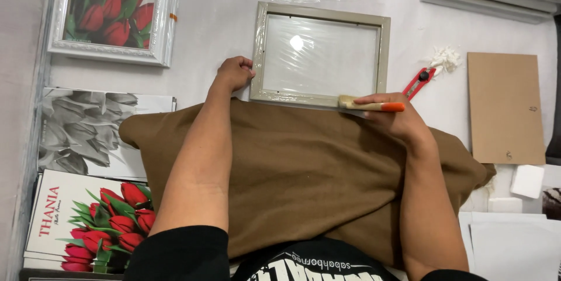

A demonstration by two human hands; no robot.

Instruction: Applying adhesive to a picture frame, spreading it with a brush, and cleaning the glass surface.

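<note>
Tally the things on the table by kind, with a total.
Frames: 2, grey frame steadied by left hand, white frame with tulip picture
Brush: 1, brush in right hand
Cutter: 1, red cutter
Board: 1, brown board
Cloth: 1, brown cloth
Tulip prints: 2, grey print, red print
Total: 8

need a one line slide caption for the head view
Left hand steadies a beige picture frame on a brown cloth while the right hand holds an orange-handled brush at its edge.
</note>
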